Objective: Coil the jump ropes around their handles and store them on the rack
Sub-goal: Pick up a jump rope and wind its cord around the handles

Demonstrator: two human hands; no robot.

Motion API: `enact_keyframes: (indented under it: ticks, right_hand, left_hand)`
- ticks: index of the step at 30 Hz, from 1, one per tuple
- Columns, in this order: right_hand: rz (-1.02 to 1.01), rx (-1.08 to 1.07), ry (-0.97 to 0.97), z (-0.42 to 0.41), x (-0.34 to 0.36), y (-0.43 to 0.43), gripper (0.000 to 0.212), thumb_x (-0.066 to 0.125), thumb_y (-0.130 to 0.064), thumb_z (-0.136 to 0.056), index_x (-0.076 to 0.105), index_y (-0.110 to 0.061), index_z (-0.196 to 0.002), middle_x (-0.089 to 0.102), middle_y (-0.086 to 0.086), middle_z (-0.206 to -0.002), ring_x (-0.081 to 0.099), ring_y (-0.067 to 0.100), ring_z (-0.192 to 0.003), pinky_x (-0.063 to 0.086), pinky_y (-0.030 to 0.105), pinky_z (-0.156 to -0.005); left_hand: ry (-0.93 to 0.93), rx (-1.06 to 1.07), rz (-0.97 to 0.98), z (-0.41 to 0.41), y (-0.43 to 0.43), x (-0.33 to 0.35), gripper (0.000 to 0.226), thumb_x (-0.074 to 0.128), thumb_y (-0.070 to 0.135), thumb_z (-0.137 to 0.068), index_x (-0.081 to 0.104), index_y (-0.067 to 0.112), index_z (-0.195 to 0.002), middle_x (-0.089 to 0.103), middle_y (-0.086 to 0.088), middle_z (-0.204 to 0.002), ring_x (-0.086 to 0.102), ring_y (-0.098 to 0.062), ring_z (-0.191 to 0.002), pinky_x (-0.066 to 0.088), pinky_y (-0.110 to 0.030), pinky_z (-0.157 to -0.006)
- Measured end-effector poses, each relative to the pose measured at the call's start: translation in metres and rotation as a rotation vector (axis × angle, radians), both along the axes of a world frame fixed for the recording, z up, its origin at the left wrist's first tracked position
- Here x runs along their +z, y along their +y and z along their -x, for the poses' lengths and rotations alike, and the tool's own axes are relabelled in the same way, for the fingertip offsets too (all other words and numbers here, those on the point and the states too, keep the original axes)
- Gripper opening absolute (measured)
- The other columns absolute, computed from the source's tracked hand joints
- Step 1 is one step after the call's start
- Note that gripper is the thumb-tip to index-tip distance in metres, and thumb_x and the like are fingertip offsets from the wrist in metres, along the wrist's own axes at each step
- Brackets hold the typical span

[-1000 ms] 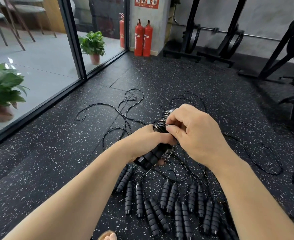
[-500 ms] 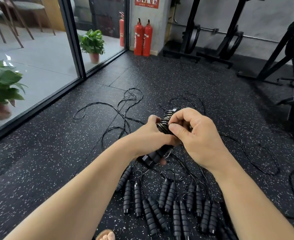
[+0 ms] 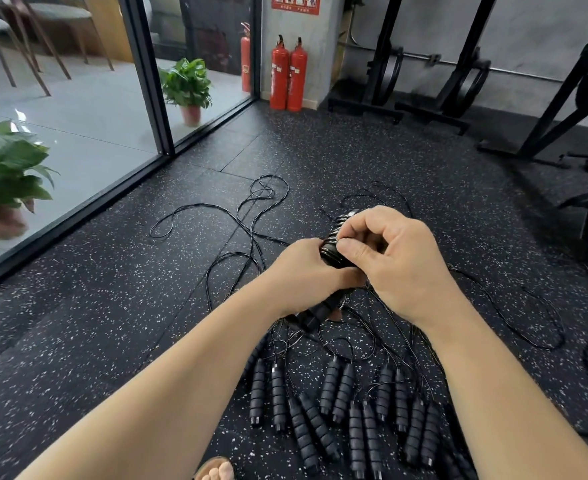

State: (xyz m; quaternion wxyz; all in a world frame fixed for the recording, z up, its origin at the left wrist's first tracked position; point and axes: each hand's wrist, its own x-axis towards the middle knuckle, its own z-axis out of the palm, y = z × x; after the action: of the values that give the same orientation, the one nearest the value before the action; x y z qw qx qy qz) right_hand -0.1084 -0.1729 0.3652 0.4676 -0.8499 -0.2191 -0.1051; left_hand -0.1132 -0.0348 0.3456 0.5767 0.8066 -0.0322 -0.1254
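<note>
We held the handles [image 3: 320, 308] in our left hand [image 3: 303, 271], gripped mid-length, their long axis slanting up and away to the right. Our right hand [image 3: 393, 261] pinched the cord at the coil [image 3: 334, 245], nearest the free upper end.

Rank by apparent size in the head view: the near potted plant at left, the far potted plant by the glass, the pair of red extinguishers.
1. Near potted plant, enlarged by closeness.
2. Pair of red extinguishers and far potted plant: about alike, left unranked.
</note>
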Motion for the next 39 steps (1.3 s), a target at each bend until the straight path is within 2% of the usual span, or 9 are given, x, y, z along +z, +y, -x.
enact_keyframes:
  ticks: [6, 12, 18, 23, 26, 30, 35, 37, 39]
  right_hand:
    - [-0.157, 0.04, 0.13, 0.002, -0.004, 0.001, 0.016, 0.062, 0.0, -0.088, 0.064, -0.013, -0.079, 0.06, 0.0, -0.073, 0.05, 0.007, -0.065, 0.047, 0.024, -0.062]
    - [-0.143, 0.039, 0.128, 0.005, 0.001, 0.002, 0.014, 0.065, -0.003, -0.087, 0.066, -0.013, -0.078, 0.063, -0.002, -0.072, 0.053, 0.005, -0.065, 0.048, 0.02, -0.063]
    - [-0.123, 0.015, 0.13, 0.001, 0.007, 0.006, 0.016, 0.067, -0.001, -0.085, 0.067, -0.016, -0.078, 0.064, -0.003, -0.072, 0.055, 0.001, -0.064, 0.05, 0.019, -0.066]
    - [-0.134, -0.037, 0.08, -0.004, 0.009, -0.003, 0.017, 0.067, -0.005, -0.086, 0.069, -0.018, -0.097, 0.069, -0.005, -0.09, 0.061, 0.022, -0.078, 0.054, 0.027, -0.076]
    - [-0.142, -0.126, 0.042, -0.008, 0.007, -0.007, 0.016, 0.064, -0.004, -0.087, 0.069, -0.02, -0.091, 0.068, -0.007, -0.085, 0.063, 0.013, -0.072, 0.052, 0.021, -0.066]
    - [-0.085, -0.16, 0.109, -0.009, -0.004, -0.006, 0.013, 0.063, -0.004, -0.087, 0.069, -0.016, -0.09, 0.069, -0.002, -0.078, 0.067, 0.01, -0.066, 0.054, 0.024, -0.064]
    - [0.027, -0.123, 0.126, -0.01, -0.009, -0.008, 0.019, 0.058, -0.005, -0.09, 0.072, -0.013, -0.101, 0.072, 0.0, -0.082, 0.066, 0.01, -0.075, 0.052, 0.024, -0.072]
    - [0.021, -0.156, 0.137, -0.01, -0.01, -0.009, 0.019, 0.058, -0.007, -0.091, 0.07, -0.017, -0.102, 0.071, -0.004, -0.081, 0.064, 0.004, -0.074, 0.049, 0.02, -0.071]
    - [-0.028, -0.233, 0.168, -0.011, -0.014, -0.009, 0.019, 0.059, -0.012, -0.089, 0.069, -0.018, -0.104, 0.071, -0.003, -0.086, 0.066, 0.01, -0.083, 0.054, 0.032, -0.078]
  left_hand:
    - [0.081, -0.029, 0.056, 0.001, 0.001, 0.009, 0.043, 0.075, 0.022, -0.086, 0.046, 0.01, -0.115, 0.066, -0.012, -0.091, 0.066, -0.023, -0.052, 0.055, -0.03, -0.046]
    - [0.113, -0.008, 0.152, 0.001, 0.0, 0.004, 0.068, 0.075, 0.014, -0.084, 0.029, 0.021, -0.133, 0.065, -0.022, -0.113, 0.066, -0.025, -0.056, 0.055, -0.031, -0.045]
    - [0.037, 0.024, 0.12, -0.001, 0.003, -0.001, 0.063, 0.08, 0.015, -0.081, 0.038, 0.016, -0.128, 0.063, -0.005, -0.093, 0.062, -0.004, -0.049, 0.049, -0.018, -0.046]
    - [0.193, 0.038, 0.258, -0.004, 0.004, -0.003, 0.069, 0.079, 0.002, -0.079, 0.032, 0.019, -0.128, 0.067, -0.014, -0.099, 0.067, -0.03, -0.059, 0.058, -0.037, -0.051]
    - [0.22, 0.085, 0.286, -0.008, 0.004, -0.006, 0.073, 0.071, -0.009, -0.078, 0.029, 0.021, -0.131, 0.068, -0.015, -0.087, 0.067, -0.035, -0.06, 0.056, -0.036, -0.049]
    - [0.207, 0.133, 0.217, -0.012, 0.003, -0.01, 0.075, 0.066, -0.007, -0.077, 0.028, 0.028, -0.131, 0.064, -0.017, -0.098, 0.072, -0.044, -0.075, 0.056, -0.038, -0.055]
    - [0.143, 0.117, 0.049, -0.008, 0.002, -0.008, 0.064, 0.062, -0.002, -0.082, 0.026, 0.024, -0.128, 0.063, -0.008, -0.089, 0.065, -0.015, -0.045, 0.049, -0.025, -0.042]
    - [0.129, 0.133, 0.0, -0.009, 0.001, -0.009, 0.066, 0.062, -0.001, -0.082, 0.025, 0.024, -0.13, 0.063, -0.006, -0.086, 0.064, -0.014, -0.045, 0.051, -0.025, -0.042]
    - [0.094, 0.184, -0.054, -0.011, -0.002, -0.013, 0.074, 0.065, 0.006, -0.077, 0.024, 0.025, -0.136, 0.066, -0.008, -0.094, 0.07, -0.021, -0.057, 0.054, -0.029, -0.046]
